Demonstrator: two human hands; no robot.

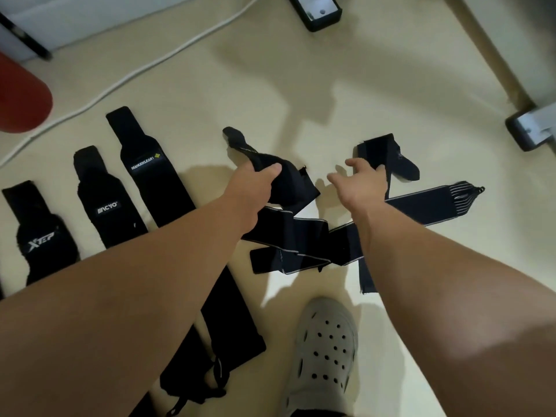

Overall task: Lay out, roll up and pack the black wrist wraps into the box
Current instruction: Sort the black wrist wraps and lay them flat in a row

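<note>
With left grip closed round the twisted wrap over the floor and right grip at the folded wrap, hold impossible to tell, lift free of the tangle, untwist, then lay flat beside the straightened row.

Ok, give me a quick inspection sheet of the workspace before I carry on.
Surface: beige floor, partly shadowed.
Job's things: three laid-out wraps left; tangled wraps centre; box not seen.
Clutter: red object, grey clog.
Hands: left hand grips twisted wrap; right hand curls fingers onto folded wrap.
Cables: white cable across floor.
Surroundings: black furniture feet.
</note>
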